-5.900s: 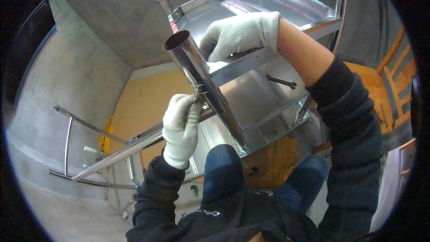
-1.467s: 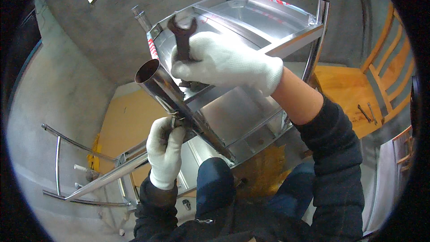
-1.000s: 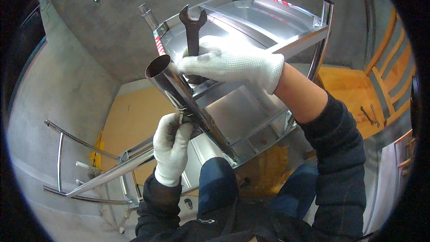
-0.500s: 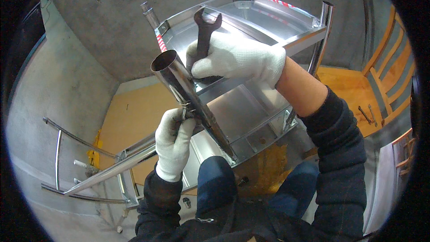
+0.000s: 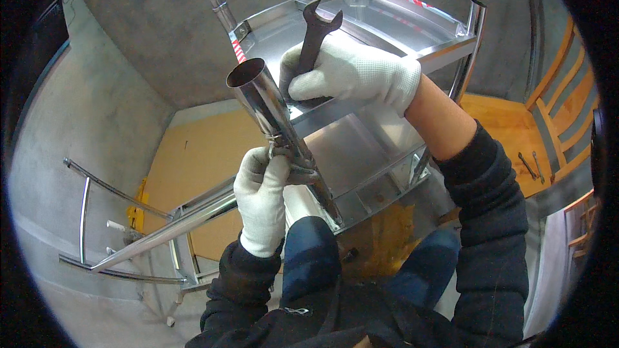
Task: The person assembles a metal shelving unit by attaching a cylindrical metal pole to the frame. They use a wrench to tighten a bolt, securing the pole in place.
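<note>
In my gloved right hand (image 5: 351, 71) is a dark open-end wrench (image 5: 313, 42), its jaw pointing up above my closed fingers. That hand is behind the open top of a shiny metal tube (image 5: 267, 109), which leans over a frame of metal panels and rails. Lower on the tube, the gloved thumb and fingers of my left hand (image 5: 261, 196) pinch together at a small metal fitting (image 5: 276, 142) on its side. The fingers partly cover what they grip. The metal frame (image 5: 361, 148) has a broad upper tray (image 5: 271, 42) and several tubular legs.
A second tubular metal frame (image 5: 161, 238) lies at the left, beside a cardboard sheet (image 5: 200, 135). At the right stands a wooden chair (image 5: 496, 122) with two small tools (image 5: 532, 166) on its seat. Grey walls (image 5: 122, 45) stand behind.
My left hand has shifted slightly up and right along with the tube's lower part. The wrench and my right hand sit a little further right in the picture, with the wrench tilted more to the right.
</note>
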Available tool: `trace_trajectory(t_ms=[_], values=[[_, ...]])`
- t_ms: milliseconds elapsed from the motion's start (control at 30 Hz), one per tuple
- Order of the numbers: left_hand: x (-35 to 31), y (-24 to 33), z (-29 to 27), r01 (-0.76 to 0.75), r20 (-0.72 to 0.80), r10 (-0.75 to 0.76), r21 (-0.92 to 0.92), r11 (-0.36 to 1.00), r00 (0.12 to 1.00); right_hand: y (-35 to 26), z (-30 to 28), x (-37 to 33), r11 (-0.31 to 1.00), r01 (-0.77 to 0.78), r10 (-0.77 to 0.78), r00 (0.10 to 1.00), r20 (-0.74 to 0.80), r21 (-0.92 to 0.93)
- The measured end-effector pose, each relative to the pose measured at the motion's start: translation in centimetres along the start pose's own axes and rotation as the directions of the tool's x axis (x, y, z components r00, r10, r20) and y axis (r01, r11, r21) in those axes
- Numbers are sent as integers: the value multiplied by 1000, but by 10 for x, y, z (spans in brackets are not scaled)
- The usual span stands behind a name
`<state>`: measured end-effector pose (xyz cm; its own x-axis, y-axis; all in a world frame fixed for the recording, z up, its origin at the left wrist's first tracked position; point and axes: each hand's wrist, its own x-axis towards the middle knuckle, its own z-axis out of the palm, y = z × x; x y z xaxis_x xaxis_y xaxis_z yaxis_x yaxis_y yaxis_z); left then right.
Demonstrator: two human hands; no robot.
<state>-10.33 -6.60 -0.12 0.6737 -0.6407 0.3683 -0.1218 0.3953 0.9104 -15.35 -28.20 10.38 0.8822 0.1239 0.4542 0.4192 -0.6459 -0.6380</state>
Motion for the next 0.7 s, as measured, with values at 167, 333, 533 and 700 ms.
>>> trace_trajectory(t_ms=[167, 333, 533, 700], values=[[-2, 2, 11, 77, -2, -81, -275, 958, 997, -5, -3, 1, 997, -77, 78, 996, 48, -26], [-5, 0, 22, 159, 70, -151, -656, 737, 986, -5, -3, 0, 985, -106, 110, 993, 29, -134], [-3, -3, 18, 93, -3, -113, -544, 834, 994, -9, -2, -1, 996, -70, 74, 995, 65, -58], [-4, -5, 19, 99, -20, -125, -495, 863, 992, -11, -3, -7, 992, -119, 113, 983, 144, 36]])
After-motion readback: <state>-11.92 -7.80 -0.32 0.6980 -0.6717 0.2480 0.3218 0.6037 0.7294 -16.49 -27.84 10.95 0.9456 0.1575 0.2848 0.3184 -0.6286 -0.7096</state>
